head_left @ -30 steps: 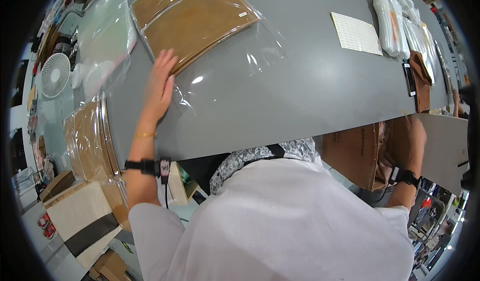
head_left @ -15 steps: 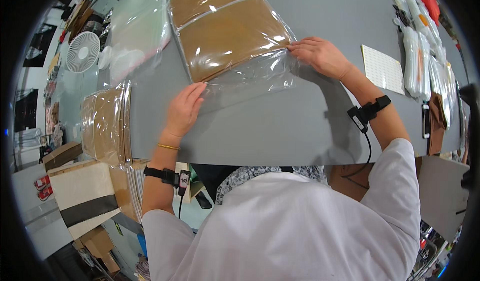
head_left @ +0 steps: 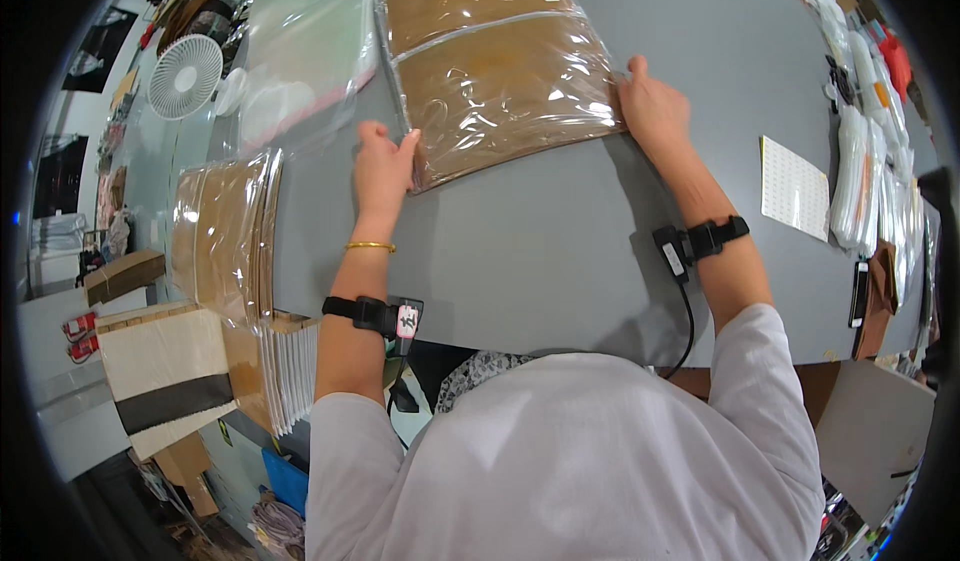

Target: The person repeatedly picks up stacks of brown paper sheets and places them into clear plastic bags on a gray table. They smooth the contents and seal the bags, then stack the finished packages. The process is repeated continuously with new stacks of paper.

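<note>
A flat brown folded item in a clear plastic bag (head_left: pixel 510 86) lies on the grey table in front of me, with a pale seam across its upper part. My left hand (head_left: pixel 383 171) is closed at its near left corner, thumb along the bag's edge and fingers curled. At the near right corner, my right hand (head_left: pixel 655 106) grips the side, the fingertips partly hidden. Wrinkles and glare cover the film near its front edge.
Left of the bag lies a pile of clear plastic bags (head_left: pixel 305 46). Nearer, a stack of brown bagged items (head_left: pixel 225 231) sits by the table's left edge, with a white fan (head_left: pixel 185 76) beyond. On the right are a sticker sheet (head_left: pixel 795 189), a phone (head_left: pixel 859 294) and plastic-wrapped bundles (head_left: pixel 852 176).
The loose clear flap along the bag's front edge no longer shows. Both hands have shifted from the front edge to the sides, now with curled fingers. The whole view has shifted slightly.
</note>
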`<state>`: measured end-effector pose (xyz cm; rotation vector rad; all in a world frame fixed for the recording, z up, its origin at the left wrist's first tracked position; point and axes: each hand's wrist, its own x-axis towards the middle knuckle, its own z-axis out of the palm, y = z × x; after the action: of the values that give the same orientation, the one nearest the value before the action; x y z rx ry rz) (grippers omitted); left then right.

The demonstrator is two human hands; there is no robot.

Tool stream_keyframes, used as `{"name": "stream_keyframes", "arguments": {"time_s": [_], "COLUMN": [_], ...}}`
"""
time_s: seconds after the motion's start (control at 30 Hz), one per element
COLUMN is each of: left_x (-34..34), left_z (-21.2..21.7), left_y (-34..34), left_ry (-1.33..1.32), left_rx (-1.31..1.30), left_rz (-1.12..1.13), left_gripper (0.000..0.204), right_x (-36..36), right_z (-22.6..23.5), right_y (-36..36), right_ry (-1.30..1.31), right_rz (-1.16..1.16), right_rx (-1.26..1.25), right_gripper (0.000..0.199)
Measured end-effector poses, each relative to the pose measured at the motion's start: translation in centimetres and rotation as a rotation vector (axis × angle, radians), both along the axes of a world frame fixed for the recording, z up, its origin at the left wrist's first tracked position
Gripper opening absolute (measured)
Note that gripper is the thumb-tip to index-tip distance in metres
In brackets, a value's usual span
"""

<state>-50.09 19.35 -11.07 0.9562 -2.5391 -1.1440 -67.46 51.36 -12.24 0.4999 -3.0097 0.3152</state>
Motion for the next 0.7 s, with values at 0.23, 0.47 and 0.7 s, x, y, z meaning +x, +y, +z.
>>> {"name": "stream_keyframes", "arguments": {"time_s": [0.23, 0.47, 0.7], "left_x": [-3.5, -6.5, -6.2], "left_z": [-1.6, -2.2, 2.3], "left_y": [3.9, 1.5, -2.8], "left_ry": [0.39, 0.238, 0.474], "left_rx": [-0.917, -0.229, 1.213], "left_rz": [-0.611, -0.012, -0.306], "left_gripper": [0.051, 0.062, 0.063], "right_x": [0.1, -7.1, -5.5], "right_z": [-0.4, -4.5, 1.7], "right_y": [-5.5, -3.9, -0.9], "right_ry": [0.439, -0.099, -0.997], "right_rz": [0.405, -0.001, 0.046], "right_rx": [-0.093, -0.225, -1.084], "right_gripper": [0.054, 0.069, 0.052]}}
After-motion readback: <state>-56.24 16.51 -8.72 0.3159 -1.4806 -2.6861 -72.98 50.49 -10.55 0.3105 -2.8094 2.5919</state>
